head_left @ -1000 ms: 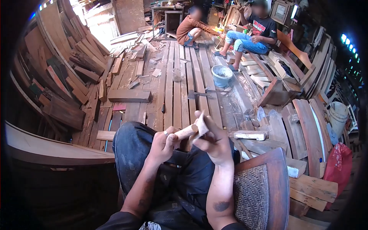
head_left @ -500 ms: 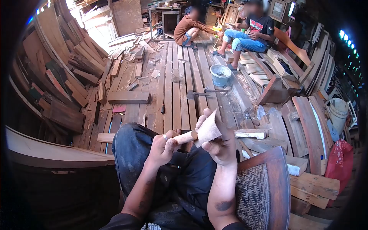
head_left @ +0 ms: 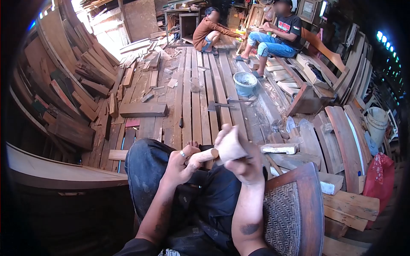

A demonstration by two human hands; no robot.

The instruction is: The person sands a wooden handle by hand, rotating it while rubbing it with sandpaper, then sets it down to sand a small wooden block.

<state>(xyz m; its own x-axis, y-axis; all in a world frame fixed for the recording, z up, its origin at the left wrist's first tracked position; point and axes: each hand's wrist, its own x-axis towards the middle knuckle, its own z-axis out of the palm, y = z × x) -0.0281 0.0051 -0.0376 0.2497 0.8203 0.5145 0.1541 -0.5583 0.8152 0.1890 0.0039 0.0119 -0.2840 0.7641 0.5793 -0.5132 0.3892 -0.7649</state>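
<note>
My left hand [head_left: 181, 165], with a ring on one finger, is closed around a pale round wooden stick [head_left: 207, 155] whose cut end points right. A bent sheet of sandpaper [head_left: 231, 147] sits in my right hand [head_left: 248, 165], pinched between thumb and fingers and slightly blurred. The sheet's left edge is right at the stick's end and overlaps it in this view. Both hands are above my lap, in front of my dark trousers [head_left: 147, 170].
A woven-panel chair part [head_left: 282, 209] stands beside my right arm. Ahead on the slatted floor lie a hammer-like tool [head_left: 220, 105], a dark-handled tool [head_left: 181, 122] and a thick wood block [head_left: 144, 110]. Beyond are a bucket [head_left: 245, 84] and two people [head_left: 209, 34] sitting. Planks line both sides.
My right hand has tilted and the sandpaper's top corner has dropped and curled, its edge moving slightly left. The person at the back right has raised their hands towards their chest.
</note>
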